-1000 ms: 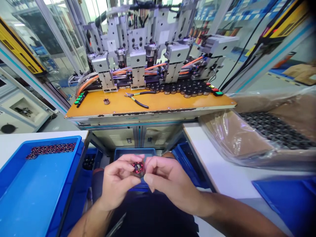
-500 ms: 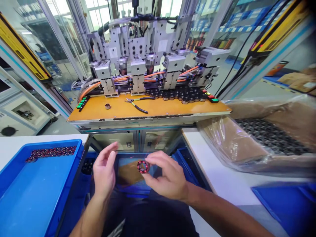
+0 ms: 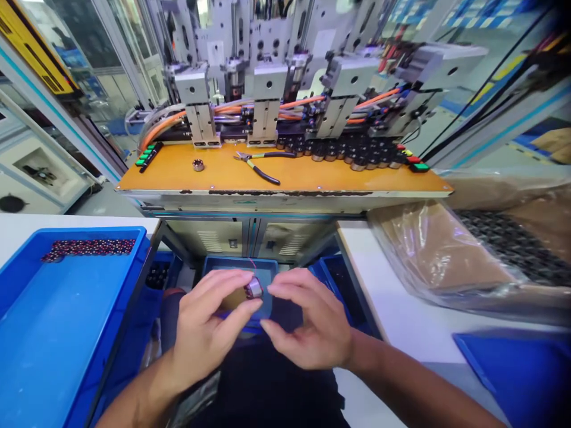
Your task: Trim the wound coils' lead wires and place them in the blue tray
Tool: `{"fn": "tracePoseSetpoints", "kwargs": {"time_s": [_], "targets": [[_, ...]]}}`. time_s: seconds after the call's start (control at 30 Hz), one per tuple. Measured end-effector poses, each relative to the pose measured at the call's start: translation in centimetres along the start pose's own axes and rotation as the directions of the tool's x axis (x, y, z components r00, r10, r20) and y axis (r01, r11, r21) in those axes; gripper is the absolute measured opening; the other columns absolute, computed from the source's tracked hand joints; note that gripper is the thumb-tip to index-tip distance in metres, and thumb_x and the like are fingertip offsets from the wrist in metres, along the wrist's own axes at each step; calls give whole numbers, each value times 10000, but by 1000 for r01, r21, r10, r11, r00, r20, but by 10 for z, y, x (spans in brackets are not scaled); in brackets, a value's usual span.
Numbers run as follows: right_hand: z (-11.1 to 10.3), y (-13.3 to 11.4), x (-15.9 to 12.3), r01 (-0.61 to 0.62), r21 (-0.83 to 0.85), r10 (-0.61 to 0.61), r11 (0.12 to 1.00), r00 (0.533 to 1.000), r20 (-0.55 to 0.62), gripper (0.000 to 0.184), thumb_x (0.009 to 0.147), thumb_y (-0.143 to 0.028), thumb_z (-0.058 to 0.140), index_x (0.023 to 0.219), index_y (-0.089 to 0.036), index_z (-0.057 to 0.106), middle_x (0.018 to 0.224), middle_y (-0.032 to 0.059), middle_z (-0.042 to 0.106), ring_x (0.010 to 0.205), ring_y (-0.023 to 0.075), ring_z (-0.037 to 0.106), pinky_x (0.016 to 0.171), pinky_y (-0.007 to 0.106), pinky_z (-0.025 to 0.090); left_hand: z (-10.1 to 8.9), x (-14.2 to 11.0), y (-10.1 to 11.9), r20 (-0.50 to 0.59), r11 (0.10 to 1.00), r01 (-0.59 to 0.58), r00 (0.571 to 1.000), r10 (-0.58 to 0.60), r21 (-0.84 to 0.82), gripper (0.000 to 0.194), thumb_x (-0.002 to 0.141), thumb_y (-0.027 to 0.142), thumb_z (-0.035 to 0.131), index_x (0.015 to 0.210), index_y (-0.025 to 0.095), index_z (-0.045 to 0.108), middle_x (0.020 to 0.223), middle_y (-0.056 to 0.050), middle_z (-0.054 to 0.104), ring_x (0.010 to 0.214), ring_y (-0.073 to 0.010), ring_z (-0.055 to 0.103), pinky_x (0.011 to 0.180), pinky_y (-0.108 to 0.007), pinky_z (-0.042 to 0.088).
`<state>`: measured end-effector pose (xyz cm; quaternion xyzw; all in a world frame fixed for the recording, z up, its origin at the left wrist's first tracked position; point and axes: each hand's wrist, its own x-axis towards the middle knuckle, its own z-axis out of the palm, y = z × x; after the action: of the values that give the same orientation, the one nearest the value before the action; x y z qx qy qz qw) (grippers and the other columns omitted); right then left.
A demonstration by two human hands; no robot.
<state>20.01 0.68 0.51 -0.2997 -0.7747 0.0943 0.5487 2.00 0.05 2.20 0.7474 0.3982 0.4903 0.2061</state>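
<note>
My left hand [image 3: 214,321] pinches a small motor stator [image 3: 254,289] between thumb and fingertips, its shiny metal side facing up and reddish parts showing at its edges. Just to the right, my right hand [image 3: 307,315] has thumb and fingers apart, close to the stator with nothing in its grip. Both hands hover over a blue bin [image 3: 263,264] in the gap between the two tables. On the orange machine bench [image 3: 223,178] lie a similar single ring [image 3: 198,165] and cutting pliers [image 3: 263,163] with their handles spread.
Several black round parts [image 3: 357,151] stand on the bench below the machine's clamps [image 3: 267,107]. At left, a blue tray [image 3: 57,321] holds rows of stators [image 3: 93,246]. A plastic-lined box [image 3: 423,261] with dark parts sits at right, near a blue tray [image 3: 513,368].
The stator has passed from my right hand to my left and turned so its side shows. My left hand came in rightward; my right fingers released. The view tilted downward.
</note>
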Motion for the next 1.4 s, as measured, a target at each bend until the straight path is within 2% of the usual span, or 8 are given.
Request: {"fn": "tracePoseSetpoints", "kwargs": {"time_s": [0.37,0.57,0.7,0.83,1.03,1.17,1.3,1.4], "targets": [[5,-13,7,-356,386,398,851,917,-31,126,818,-69,648,786,-189,672,726,6,606,663,114,583,588,230,480,-1,-7,-1,139,873,288,957,-254,-393,360,789,54,719,1076,272,718,1119,-59,679,948,-159,688,709,-210,591],[-18,3,-2,-511,306,534,804,845,8,142,862,-124,612,740,-191,642,725,19,591,664,138,591,562,249,488,-5,-5,-3,63,948,180,983,-170,-262,337,791,27,698,1053,239,711,1088,-78,692,958,-177,689,701,-215,584],[-45,7,19,27,-181,-12,983,997,81,213,851,-123,653,1011,-262,670,847,37,652,735,159,602,642,284,514,-14,-1,-1,117,996,33,993,-23,-86,343,785,12,686,1068,206,689,1111,-103,704,946,-193,698,735,-256,599],[-44,4,45,509,-239,-376,827,817,438,176,920,-140,535,924,-234,683,843,52,679,720,179,564,625,314,468,-18,-2,2,189,998,-58,980,62,-27,380,779,11,685,1105,206,669,1113,-99,713,1008,-213,687,852,-314,590],[-29,-2,57,-90,74,14,993,721,692,324,980,-181,429,684,-184,560,645,0,524,594,121,474,574,250,408,-26,-12,-5,180,993,-5,983,26,-119,386,770,17,704,1104,208,673,1110,-100,715,989,-202,693,843,-296,585],[-27,9,83,-321,300,-81,898,551,831,281,961,-192,514,693,-173,598,656,-18,571,614,92,550,592,196,435,-32,-15,-10,166,985,-2,986,31,-174,345,788,21,687,1074,214,694,1103,-100,715,963,-197,704,805,-286,589],[-11,63,133,25,-301,160,953,803,575,196,896,-336,657,968,-156,681,938,65,687,882,182,631,809,286,488,-32,-12,-13,71,987,6,997,6,-161,300,786,20,686,1005,221,720,1075,-95,729,933,-204,719,773,-283,597],[2,115,167,24,-544,263,839,857,443,410,884,-337,661,1203,-86,607,1227,181,610,1150,277,548,990,382,421,-33,-9,-14,-6,987,9,1000,-10,-158,293,776,24,694,987,225,728,1067,-93,739,947,-219,726,746,-281,609]]}}
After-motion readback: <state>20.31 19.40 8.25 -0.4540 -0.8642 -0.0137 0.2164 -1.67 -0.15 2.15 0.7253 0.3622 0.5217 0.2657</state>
